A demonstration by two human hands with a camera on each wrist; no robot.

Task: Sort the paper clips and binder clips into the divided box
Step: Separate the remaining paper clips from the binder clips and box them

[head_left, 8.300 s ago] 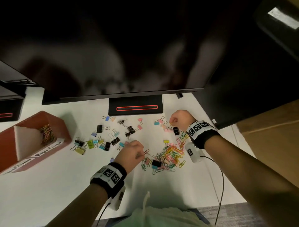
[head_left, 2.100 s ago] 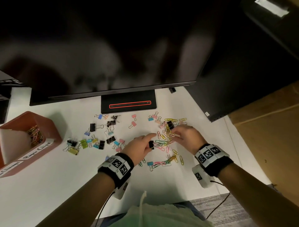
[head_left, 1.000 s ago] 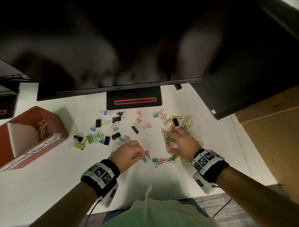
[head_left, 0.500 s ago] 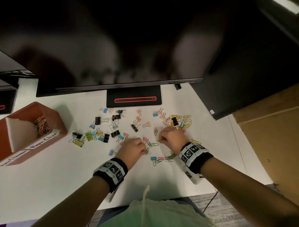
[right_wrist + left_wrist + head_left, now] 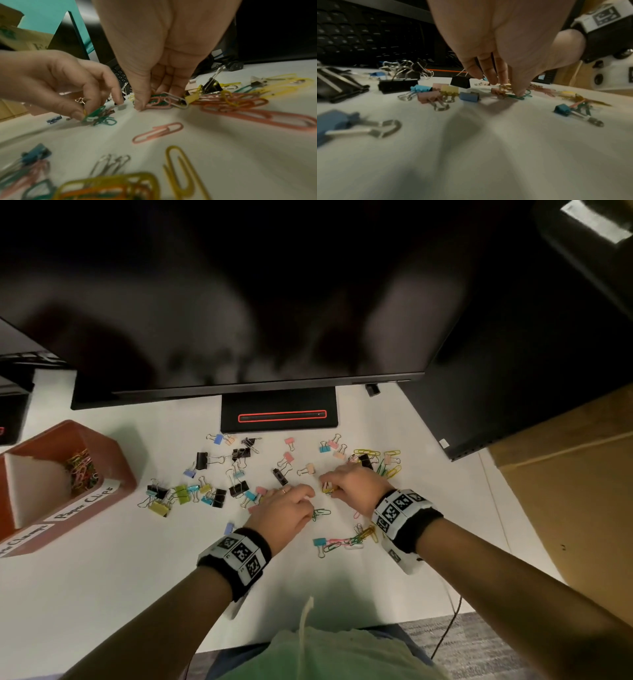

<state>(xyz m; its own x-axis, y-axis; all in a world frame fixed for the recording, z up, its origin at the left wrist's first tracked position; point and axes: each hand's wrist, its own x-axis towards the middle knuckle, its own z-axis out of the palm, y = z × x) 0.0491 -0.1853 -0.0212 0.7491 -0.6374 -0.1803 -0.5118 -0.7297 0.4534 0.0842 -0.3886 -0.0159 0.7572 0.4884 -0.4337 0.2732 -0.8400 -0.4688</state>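
A: Where do the paper clips (image 5: 356, 537) lie, reckoned from the monitor stand (image 5: 279, 413)?

B: Scattered on the white tabletop (image 5: 102, 570) in front of it and toward its right side; the binder clips (image 5: 219, 496) sit in front of it toward its left. The divided box (image 5: 113, 460) stands well to the left of the stand, with coloured paper clips already in one compartment.

A: And the hands?

B: The left hand (image 5: 286, 515) pinches a small bunch of green paper clips (image 5: 97, 116) between thumb and fingertips. The right hand (image 5: 352, 484) curls its fingers down onto a pink and green cluster (image 5: 157, 102), thumb pressing beside it.

A: How will they handle?

B: Probably light, thin and slick on the smooth top, and apt to hook together. Sliding a fingertip under a loop end, then pinching flat across the wire, seems best. The binder clips look bulkier; their folded bodies or wire handles give a surer hold.
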